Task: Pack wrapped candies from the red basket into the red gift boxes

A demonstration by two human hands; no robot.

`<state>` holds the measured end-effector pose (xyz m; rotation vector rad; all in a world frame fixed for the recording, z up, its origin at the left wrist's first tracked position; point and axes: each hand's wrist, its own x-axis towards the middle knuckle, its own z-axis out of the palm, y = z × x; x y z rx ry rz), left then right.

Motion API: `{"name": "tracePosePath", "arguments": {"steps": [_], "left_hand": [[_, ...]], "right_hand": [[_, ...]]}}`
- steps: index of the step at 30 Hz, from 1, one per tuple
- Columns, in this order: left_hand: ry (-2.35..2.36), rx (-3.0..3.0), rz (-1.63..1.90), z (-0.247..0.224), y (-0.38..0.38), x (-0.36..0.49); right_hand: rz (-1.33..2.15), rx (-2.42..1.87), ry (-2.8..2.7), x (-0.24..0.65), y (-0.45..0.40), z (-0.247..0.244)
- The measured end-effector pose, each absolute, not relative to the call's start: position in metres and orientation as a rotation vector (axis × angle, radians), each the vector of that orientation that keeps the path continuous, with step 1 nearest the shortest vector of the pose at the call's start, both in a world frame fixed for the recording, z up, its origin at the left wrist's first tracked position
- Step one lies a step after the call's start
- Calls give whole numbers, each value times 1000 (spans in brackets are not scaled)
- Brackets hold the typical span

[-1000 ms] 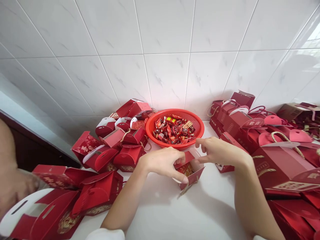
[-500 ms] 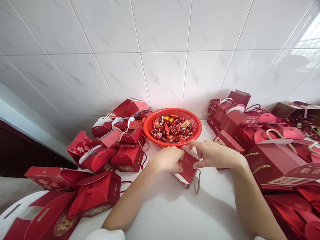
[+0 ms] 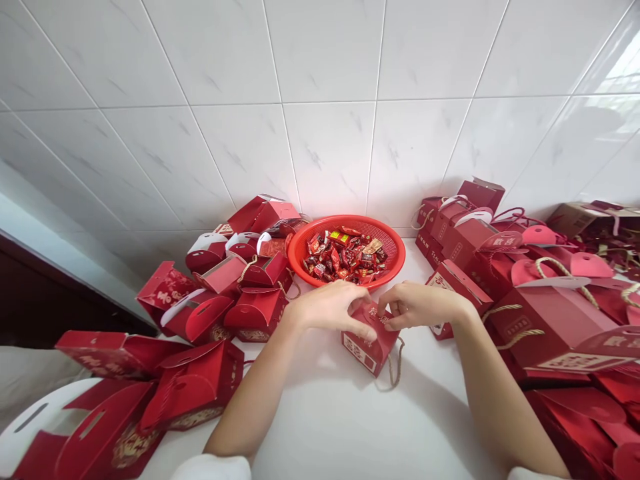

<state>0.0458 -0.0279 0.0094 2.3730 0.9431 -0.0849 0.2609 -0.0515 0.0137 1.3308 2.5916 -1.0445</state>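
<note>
A small red paper box (image 3: 367,343) with cream print on its front stands in the middle of the white table (image 3: 360,427), a twine handle hanging at its right side. My left hand (image 3: 343,310) curves over the left and top of the box, its thumb on the upper front and its fingers partly hidden behind. From the right, my right hand (image 3: 413,305) has curled fingers and thumb pinching the box's top right edge. Just behind the box is a red plastic basket (image 3: 296,257) of wrapped candies (image 3: 345,255).
Several red boxes (image 3: 257,310) cover the left side, some with raised flaps. More red gift boxes (image 3: 555,320) with twine handles crowd the right. An open brown carton (image 3: 575,220) is at the far right, and a tiled wall (image 3: 330,153) stands behind.
The box's flaps have come down at the top and front, and its printed front now shows. My left hand has opened wider around it; my right fingers remain at its right edge.
</note>
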Motion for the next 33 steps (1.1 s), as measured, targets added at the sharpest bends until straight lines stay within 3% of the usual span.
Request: {"name": "tracePosePath", "arguments": {"steps": [3, 8, 23, 28, 33], "left_hand": [[975, 2474, 40, 0, -31, 59], [863, 2431, -65, -8, -34, 69], [901, 2395, -210, -10, -31, 64], [957, 2420, -238, -8, -35, 62], [987, 2399, -243, -2, -36, 60]], "right_hand": [[-1065, 1379, 2653, 268, -51, 14], [-1075, 1525, 2549, 283, -57, 17], [-1639, 1360, 2285, 297, -82, -23], [-1423, 1476, 2490, 289, -88, -46], [-1210, 1887, 2429, 274, -93, -69]]}}
